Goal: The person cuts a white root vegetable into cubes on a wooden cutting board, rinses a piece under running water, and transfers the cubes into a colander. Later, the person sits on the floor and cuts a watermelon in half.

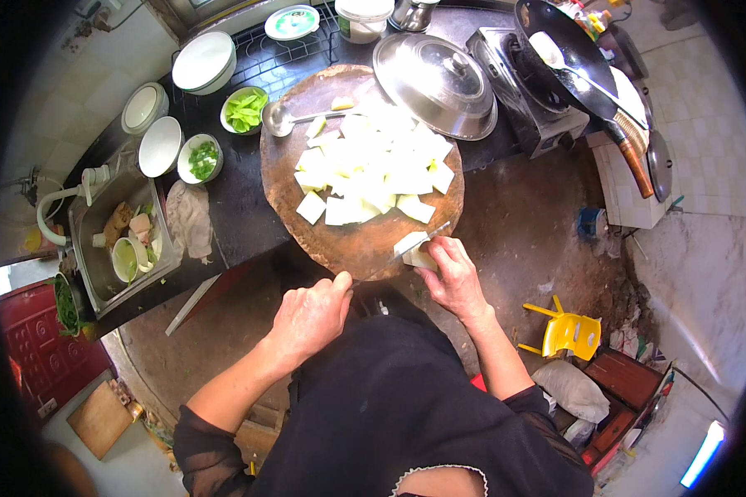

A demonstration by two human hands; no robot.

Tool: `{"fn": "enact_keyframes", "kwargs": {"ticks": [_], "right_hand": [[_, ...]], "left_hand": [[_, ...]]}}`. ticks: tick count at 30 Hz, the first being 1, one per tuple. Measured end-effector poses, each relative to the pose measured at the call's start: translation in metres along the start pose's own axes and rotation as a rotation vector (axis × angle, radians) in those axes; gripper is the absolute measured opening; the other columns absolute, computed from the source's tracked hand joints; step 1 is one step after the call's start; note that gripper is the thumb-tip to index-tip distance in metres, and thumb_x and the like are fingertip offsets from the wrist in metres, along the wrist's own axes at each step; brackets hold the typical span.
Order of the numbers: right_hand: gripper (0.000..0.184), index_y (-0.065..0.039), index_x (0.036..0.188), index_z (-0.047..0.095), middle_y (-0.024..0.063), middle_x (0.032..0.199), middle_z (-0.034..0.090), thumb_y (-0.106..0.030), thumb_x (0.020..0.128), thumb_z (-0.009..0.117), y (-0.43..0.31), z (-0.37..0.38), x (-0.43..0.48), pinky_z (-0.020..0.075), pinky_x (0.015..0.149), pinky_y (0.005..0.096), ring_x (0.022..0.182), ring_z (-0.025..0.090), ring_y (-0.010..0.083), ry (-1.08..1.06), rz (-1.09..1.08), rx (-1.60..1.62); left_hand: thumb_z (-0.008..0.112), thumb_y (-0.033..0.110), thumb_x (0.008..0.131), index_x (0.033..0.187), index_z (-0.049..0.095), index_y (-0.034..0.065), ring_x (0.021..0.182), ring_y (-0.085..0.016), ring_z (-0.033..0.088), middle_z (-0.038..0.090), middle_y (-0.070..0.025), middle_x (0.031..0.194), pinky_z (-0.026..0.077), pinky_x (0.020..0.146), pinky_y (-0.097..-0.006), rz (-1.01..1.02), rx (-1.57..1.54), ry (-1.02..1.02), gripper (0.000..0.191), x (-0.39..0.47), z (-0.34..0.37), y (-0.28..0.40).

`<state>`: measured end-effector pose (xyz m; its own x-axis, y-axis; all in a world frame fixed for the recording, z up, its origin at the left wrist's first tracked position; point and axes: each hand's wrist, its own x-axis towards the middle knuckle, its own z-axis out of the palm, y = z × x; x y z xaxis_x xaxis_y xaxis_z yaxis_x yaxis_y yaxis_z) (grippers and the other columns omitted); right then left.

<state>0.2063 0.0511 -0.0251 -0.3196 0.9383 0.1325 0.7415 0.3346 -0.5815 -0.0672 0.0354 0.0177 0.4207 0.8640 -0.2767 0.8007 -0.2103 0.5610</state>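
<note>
My left hand (312,315) grips the handle of a knife (432,233), whose blade runs up and to the right over the near right edge of a round wooden chopping board (360,248). Under the blade lies a pale piece of vegetable (409,243), perhaps melon or gourd. My right hand (454,273) holds that piece with thumb and fingers close by the blade. Farther back on the board sits a pile of cut pale chunks (373,168), some edged with green; strong light washes out its middle. A metal ladle (278,119) rests behind the pile at left.
A domed steel lid (438,84) overlaps the board's back right. Beyond it stand a gas stove (541,127) and a wok (572,74) with its handle jutting out. Bowls of chopped greens (202,160) and a sink (93,273) are at left. A yellow chair (572,335) stands low at right.
</note>
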Motion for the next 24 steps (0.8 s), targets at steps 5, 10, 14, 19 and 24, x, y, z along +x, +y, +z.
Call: {"fn": "enact_keyframes", "kwargs": {"ticks": [5,10,14,19,24], "right_hand": [[0.035,-0.001,0.106,0.062,0.0164,0.109,0.062,0.001,0.074,0.075,-0.002,0.000,0.001,0.0537,0.083,0.0435,0.100,0.062,0.0375,-0.004,-0.010,0.011],[0.044,0.000,0.110,0.063,0.0166,0.109,0.063,0.001,0.070,0.080,0.004,0.005,0.001,0.0536,0.087,0.0427,0.103,0.062,0.0372,0.014,-0.007,0.037],[0.044,0.000,0.111,0.061,0.0170,0.116,0.061,0.002,0.071,0.079,0.006,0.007,-0.004,0.0537,0.090,0.0425,0.106,0.062,0.0377,0.031,-0.020,0.033],[0.048,-0.004,0.113,0.053,0.0192,0.125,0.058,0.003,0.072,0.079,0.019,0.025,-0.007,0.0536,0.094,0.0421,0.110,0.062,0.0393,0.111,-0.034,0.055],[0.055,-0.007,0.118,0.047,0.0103,0.113,0.059,-0.012,0.077,0.083,0.034,0.024,-0.005,0.0518,0.091,0.0350,0.101,0.062,0.0225,0.202,0.515,0.486]], "left_hand": [[0.058,0.018,0.097,0.099,0.052,0.0049,0.068,-0.042,0.068,0.067,-0.0208,0.076,0.053,0.057,-0.0520,-0.022,0.022,-0.062,0.014,-0.002,-0.007,0.004],[0.058,0.019,0.097,0.101,0.051,0.0043,0.079,-0.043,0.069,0.069,-0.0235,0.082,0.053,0.066,-0.0549,-0.091,-0.016,-0.192,0.017,0.029,0.024,-0.004],[0.055,0.022,0.099,0.103,0.050,0.0035,0.084,-0.045,0.069,0.069,-0.0258,0.082,0.054,0.072,-0.0557,-0.081,-0.001,-0.209,0.020,0.059,0.051,-0.012],[0.056,0.024,0.099,0.108,0.053,0.0028,0.091,-0.047,0.067,0.069,-0.0263,0.085,0.051,0.078,-0.0562,-0.107,-0.168,-0.178,0.023,0.061,0.027,-0.022],[0.063,0.021,0.092,0.099,0.053,0.0039,0.085,-0.043,0.068,0.068,-0.0209,0.086,0.053,0.072,-0.0523,-0.060,-0.051,-0.025,0.021,0.046,0.014,-0.025]]}}
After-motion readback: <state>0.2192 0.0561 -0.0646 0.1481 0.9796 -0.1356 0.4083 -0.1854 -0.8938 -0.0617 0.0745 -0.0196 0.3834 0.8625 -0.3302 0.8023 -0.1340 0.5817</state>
